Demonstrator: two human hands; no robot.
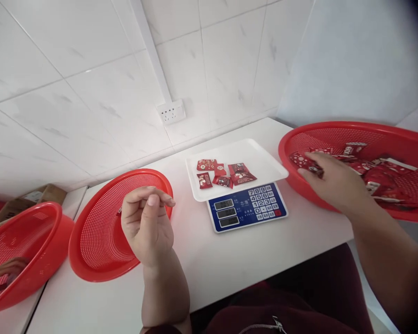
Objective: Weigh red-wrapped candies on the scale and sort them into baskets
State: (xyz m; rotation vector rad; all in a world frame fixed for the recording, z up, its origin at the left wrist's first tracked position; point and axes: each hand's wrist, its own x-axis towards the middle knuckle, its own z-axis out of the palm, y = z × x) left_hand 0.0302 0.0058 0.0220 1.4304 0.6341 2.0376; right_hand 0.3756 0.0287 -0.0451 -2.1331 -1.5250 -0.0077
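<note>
My left hand (149,225) is raised in front of the middle red basket (101,236), palm facing me, fingers loosely bent and nothing visible in it. My right hand (337,183) reaches over the rim of the right red basket (334,127), its fingers closed about a small red packet with white dots (302,161). More red packets (383,181) lie heaped in that basket. Several red packets (242,174) rest on the white tray (261,162) of a blue digital scale (247,208) between my hands. Its display digits are too faint to read surely.
Another red basket (52,236) stands at far left, with another person's hand (10,269) inside. Behind it is a cardboard box (24,202). The white table (209,260) meets a tiled wall with a socket (172,112).
</note>
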